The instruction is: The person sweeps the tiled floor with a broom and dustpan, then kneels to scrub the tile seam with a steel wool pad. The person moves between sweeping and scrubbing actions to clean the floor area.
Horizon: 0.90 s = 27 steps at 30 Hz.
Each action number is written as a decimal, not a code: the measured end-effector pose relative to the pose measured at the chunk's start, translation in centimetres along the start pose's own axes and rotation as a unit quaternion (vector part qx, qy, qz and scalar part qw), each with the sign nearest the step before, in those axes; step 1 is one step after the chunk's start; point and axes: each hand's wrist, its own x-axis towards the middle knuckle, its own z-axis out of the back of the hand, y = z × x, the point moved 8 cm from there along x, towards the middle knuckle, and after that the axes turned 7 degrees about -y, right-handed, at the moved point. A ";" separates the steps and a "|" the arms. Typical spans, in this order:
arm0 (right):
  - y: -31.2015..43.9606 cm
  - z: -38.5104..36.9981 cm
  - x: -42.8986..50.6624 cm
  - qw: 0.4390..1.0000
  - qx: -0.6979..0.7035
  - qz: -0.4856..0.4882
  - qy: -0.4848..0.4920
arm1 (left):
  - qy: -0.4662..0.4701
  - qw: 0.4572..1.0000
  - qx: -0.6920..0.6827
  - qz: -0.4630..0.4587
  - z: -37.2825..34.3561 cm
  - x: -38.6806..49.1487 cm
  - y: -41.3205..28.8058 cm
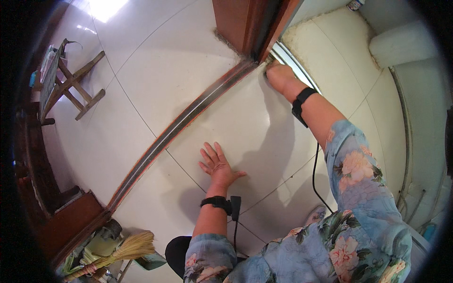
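Observation:
My left hand (217,168) is spread with nothing in it, over or against the cream floor tiles (226,123). My right hand (280,76) reaches to the foot of the brown door frame (235,26), beside a pale metal sliding track (295,65). Its fingers are curled downward and mostly hidden. A small dark patch shows at their edge, and I cannot tell whether it is a held thing or shadow. Black straps with small devices circle both wrists, each with a cable. A dark threshold strip with red edges (184,118) curves across the floor on the left.
A folding stool (76,83) with crossed wooden legs stands at the upper left. At the lower left, a straw broom (132,247) lies over a dustpan (150,261) and other clutter. A white pipe-like form (403,46) meets the floor at the right. The right wrist cable (315,173) hangs loose.

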 end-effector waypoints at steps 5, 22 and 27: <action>-2.3 0.5 -9.0 0.997 0.017 -0.078 0.009 | 0.061 0.998 -0.005 0.034 0.6 0.0 -0.2; -0.7 0.3 0.3 0.990 0.074 -0.093 -0.080 | 0.046 0.999 -0.010 0.025 0.6 -0.3 -0.1; -1.1 1.1 -4.0 0.984 0.109 -0.056 -0.131 | 0.040 0.999 -0.001 0.021 0.7 0.0 -0.4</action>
